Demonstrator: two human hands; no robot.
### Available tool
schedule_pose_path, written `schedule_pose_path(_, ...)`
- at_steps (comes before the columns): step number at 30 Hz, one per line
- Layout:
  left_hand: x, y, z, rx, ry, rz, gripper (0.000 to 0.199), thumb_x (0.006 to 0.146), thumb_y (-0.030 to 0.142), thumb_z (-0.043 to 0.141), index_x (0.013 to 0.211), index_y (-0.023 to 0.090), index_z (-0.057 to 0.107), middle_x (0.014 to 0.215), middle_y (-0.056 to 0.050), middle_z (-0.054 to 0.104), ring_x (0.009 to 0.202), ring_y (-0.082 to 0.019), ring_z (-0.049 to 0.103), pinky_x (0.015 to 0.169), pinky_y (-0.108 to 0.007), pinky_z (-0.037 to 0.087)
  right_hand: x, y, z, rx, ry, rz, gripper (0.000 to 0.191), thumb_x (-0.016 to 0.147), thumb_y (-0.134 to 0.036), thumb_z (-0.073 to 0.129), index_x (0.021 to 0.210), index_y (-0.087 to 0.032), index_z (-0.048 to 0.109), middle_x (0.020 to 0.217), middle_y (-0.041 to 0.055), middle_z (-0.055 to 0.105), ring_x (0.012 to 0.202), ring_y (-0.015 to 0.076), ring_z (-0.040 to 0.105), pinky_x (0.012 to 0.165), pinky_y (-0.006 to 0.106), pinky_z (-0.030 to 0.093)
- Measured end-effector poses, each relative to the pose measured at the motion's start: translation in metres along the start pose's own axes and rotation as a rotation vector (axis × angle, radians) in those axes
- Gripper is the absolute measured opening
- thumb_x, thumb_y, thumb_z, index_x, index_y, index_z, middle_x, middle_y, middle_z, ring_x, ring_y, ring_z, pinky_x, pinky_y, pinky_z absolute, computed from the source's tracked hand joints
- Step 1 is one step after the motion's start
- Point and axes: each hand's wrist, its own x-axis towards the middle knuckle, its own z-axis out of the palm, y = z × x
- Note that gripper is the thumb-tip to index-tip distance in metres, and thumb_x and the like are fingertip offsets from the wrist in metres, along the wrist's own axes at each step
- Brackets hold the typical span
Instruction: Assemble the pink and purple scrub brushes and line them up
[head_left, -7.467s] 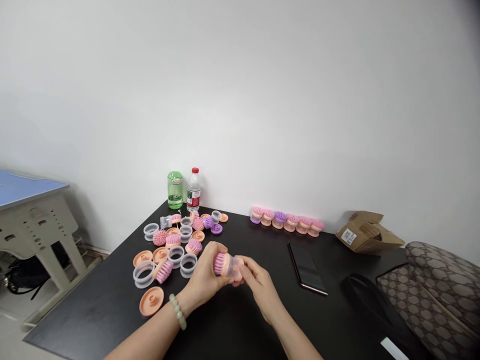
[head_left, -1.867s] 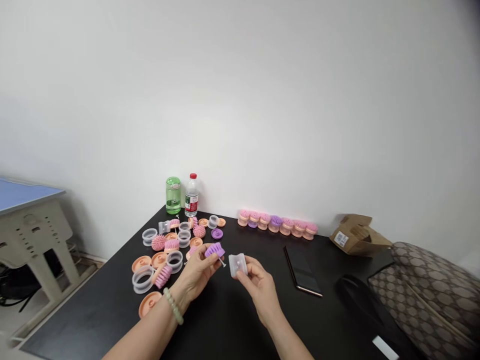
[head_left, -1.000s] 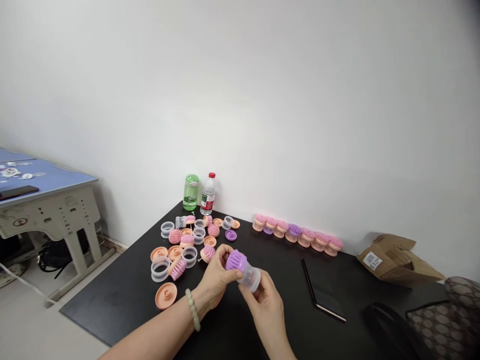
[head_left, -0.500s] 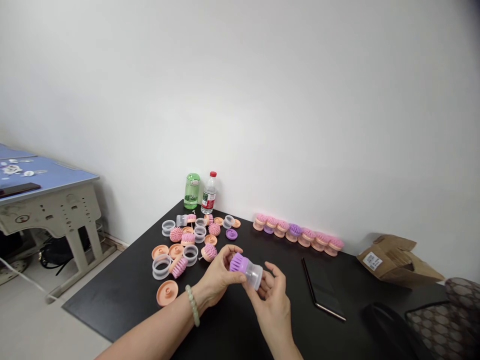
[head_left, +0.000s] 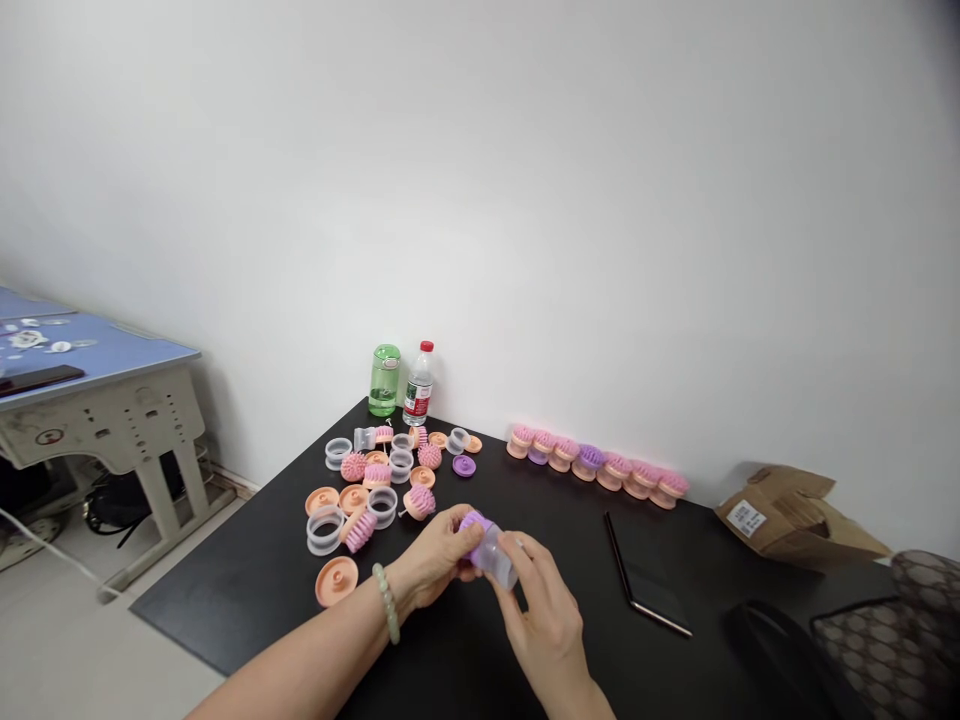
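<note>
Between my hands is a purple bristled brush head [head_left: 475,524] joined to a clear plastic collar [head_left: 498,562], held tilted above the black table. My left hand [head_left: 442,555], with a green bead bracelet at its wrist, grips the purple brush head. My right hand [head_left: 544,610] has its fingers and thumb closed on the clear collar. To the left lie loose pink brush heads [head_left: 418,503], clear rings [head_left: 325,531] and peach round caps [head_left: 336,580]. A purple cap [head_left: 463,466] lies beyond my left hand.
Along the wall runs a row of several pink and purple brushes [head_left: 589,460]. A green bottle [head_left: 384,382] and a red-capped water bottle [head_left: 418,385] stand at the back corner. To the right are a dark phone [head_left: 646,580], a brown paper bag [head_left: 787,520] and a patterned bag [head_left: 870,650].
My right hand has turned over the clear collar, its fingers now on top and closed round it. My left fingers now cover more of the purple brush head.
</note>
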Motion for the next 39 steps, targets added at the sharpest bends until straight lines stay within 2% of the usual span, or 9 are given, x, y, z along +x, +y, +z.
schedule_pose_path(6,0.001,0.000,0.000,0.017,0.007,-0.069,0.061,0.062,0.072,0.076,0.066,0.018,0.047,0.051,0.008,0.043,0.040,-0.003,0.028,0.043,-0.022,0.008,-0.001,-0.002,-0.003,-0.079,-0.006,-0.091,0.059,0.092,0.000,0.047,0.143,-0.031,0.051,0.123,0.0134,0.063,0.108,0.0274,0.067,0.083,0.040,0.062)
schedule_pose_path(12,0.000,0.001,0.001,0.032,0.011,-0.156,0.060,0.073,0.075,0.063,0.061,0.017,0.050,0.045,0.006,0.041,0.036,-0.004,0.029,0.042,-0.023,0.002,0.007,-0.006,-0.008,0.066,-0.078,-0.130,0.056,0.092,-0.001,0.048,0.137,-0.034,0.057,0.124,0.0120,0.063,0.110,0.0291,0.064,0.085,0.045,0.060)
schedule_pose_path(15,0.002,0.001,0.001,0.029,0.070,-0.107,0.058,0.071,0.072,0.068,0.065,0.018,0.048,0.050,0.007,0.043,0.039,-0.004,0.031,0.041,-0.021,0.007,0.009,-0.005,-0.005,0.135,-0.064,-0.039,0.050,0.094,-0.006,0.052,0.136,-0.032,0.057,0.123,0.0124,0.062,0.111,0.0288,0.064,0.087,0.046,0.060)
schedule_pose_path(19,0.002,0.004,0.001,0.021,0.132,-0.016,0.055,0.068,0.066,0.076,0.072,0.019,0.047,0.061,0.007,0.046,0.048,-0.005,0.039,0.045,-0.018,0.022,0.006,-0.001,0.000,0.235,-0.076,0.187,0.052,0.094,-0.034,0.063,0.142,-0.023,0.047,0.130,0.0159,0.059,0.116,0.0305,0.063,0.085,0.042,0.063)
schedule_pose_path(22,0.000,0.008,0.003,0.027,0.115,0.031,0.055,0.066,0.063,0.079,0.077,0.018,0.050,0.065,0.006,0.048,0.053,-0.006,0.041,0.047,-0.019,0.026,0.004,0.001,0.001,0.240,-0.073,0.288,0.045,0.095,-0.038,0.060,0.136,-0.020,0.051,0.122,0.0152,0.063,0.095,0.0243,0.072,0.074,0.033,0.065)
schedule_pose_path(25,-0.001,0.011,0.005,0.044,0.091,0.066,0.055,0.063,0.060,0.083,0.081,0.016,0.054,0.064,0.005,0.050,0.054,-0.006,0.041,0.048,-0.019,0.026,0.004,0.002,0.001,0.237,-0.069,0.316,0.034,0.097,-0.035,0.057,0.128,-0.019,0.056,0.112,0.0128,0.065,0.076,0.0186,0.071,0.067,0.030,0.063)
schedule_pose_path(27,-0.001,0.011,0.004,0.058,0.089,0.070,0.055,0.063,0.059,0.083,0.081,0.016,0.055,0.063,0.005,0.050,0.054,-0.006,0.042,0.047,-0.019,0.026,0.005,0.001,-0.001,0.221,-0.053,0.272,0.031,0.097,-0.032,0.058,0.125,-0.019,0.057,0.111,0.0126,0.065,0.081,0.0201,0.070,0.068,0.031,0.063)
schedule_pose_path(32,0.001,0.007,0.001,0.079,0.114,0.027,0.052,0.069,0.062,0.077,0.076,0.017,0.051,0.061,0.007,0.047,0.050,-0.006,0.040,0.043,-0.019,0.024,0.011,-0.005,-0.004,0.172,-0.009,0.061,0.035,0.094,-0.015,0.059,0.129,-0.019,0.057,0.114,0.0133,0.063,0.105,0.0271,0.063,0.086,0.041,0.058)
schedule_pose_path(39,0.002,0.006,0.000,0.060,0.118,-0.006,0.056,0.066,0.064,0.077,0.074,0.019,0.045,0.061,0.008,0.044,0.050,-0.005,0.038,0.043,-0.017,0.024,0.014,-0.005,-0.005,0.138,-0.015,-0.051,0.046,0.091,0.001,0.054,0.133,-0.018,0.057,0.120,0.0144,0.060,0.112,0.0276,0.058,0.089,0.043,0.055)
